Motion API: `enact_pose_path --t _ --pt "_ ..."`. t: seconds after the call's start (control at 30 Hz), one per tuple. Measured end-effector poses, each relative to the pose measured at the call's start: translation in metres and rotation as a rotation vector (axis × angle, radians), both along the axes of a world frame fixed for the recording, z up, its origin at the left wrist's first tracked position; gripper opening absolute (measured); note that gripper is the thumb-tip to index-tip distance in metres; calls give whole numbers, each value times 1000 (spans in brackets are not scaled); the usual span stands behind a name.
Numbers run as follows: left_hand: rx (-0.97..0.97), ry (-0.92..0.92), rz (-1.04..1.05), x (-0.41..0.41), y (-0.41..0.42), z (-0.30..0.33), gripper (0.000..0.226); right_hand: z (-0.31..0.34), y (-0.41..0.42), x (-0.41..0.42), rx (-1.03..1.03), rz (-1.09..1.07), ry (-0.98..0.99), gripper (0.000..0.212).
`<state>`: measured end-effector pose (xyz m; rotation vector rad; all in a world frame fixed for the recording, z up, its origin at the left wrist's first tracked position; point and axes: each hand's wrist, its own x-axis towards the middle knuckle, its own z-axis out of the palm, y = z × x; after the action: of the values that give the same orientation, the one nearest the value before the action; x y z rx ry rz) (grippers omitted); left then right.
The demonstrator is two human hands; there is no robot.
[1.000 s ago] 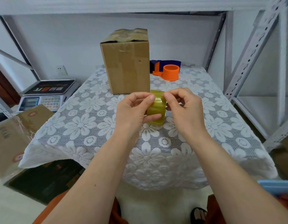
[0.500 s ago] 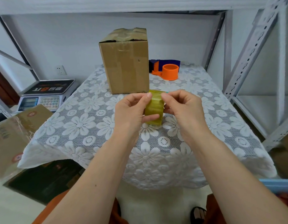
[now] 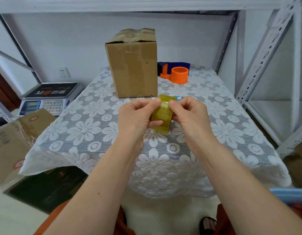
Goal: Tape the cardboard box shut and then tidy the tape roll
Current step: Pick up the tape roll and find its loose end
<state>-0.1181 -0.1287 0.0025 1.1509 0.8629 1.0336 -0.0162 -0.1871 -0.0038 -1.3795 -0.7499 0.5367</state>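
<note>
A yellowish transparent tape roll (image 3: 162,116) is held upright above the middle of the table, between both hands. My left hand (image 3: 138,116) grips its left side, thumb under, fingers on top. My right hand (image 3: 189,114) pinches at the roll's top edge with thumb and forefinger. The cardboard box (image 3: 133,65) stands upright at the back of the table, beyond the hands, its top flaps creased and covered with shiny tape. A colourful core label shows on the roll's far side.
An orange and blue tape dispenser (image 3: 177,72) sits right of the box. The table (image 3: 79,133) has a white lace floral cloth. A weighing scale (image 3: 48,97) and another carton (image 3: 13,143) are at left; a metal shelf frame (image 3: 265,56) stands at right.
Both hands and the roll have stayed nearly in place; the fingertips have shifted slightly along the roll's top edge. The box has not moved.
</note>
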Motion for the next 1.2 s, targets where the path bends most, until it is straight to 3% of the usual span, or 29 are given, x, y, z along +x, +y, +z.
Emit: enact_pose_path --t 0.47,0.6,0.83,1.0,1.1,1.2 --pt "137 104 82 6 -5 -4 8 -1 -1 -7 37 -34 -43 24" --pt "5 11 84 4 -4 -1 45 -5 0 -6 24 -67 -55 24" --pt "-165 -102 17 3 -2 -2 49 -6 -1 -8 62 -80 -98 16" --pt "-189 -235 76 3 1 -4 41 -5 -1 -7 145 -79 25 50" --pt "-124 -218 -19 3 0 -6 43 -2 -1 -6 76 -31 54 41" --pt "-78 -194 -93 5 -4 -8 27 -4 0 -7 58 -14 47 15"
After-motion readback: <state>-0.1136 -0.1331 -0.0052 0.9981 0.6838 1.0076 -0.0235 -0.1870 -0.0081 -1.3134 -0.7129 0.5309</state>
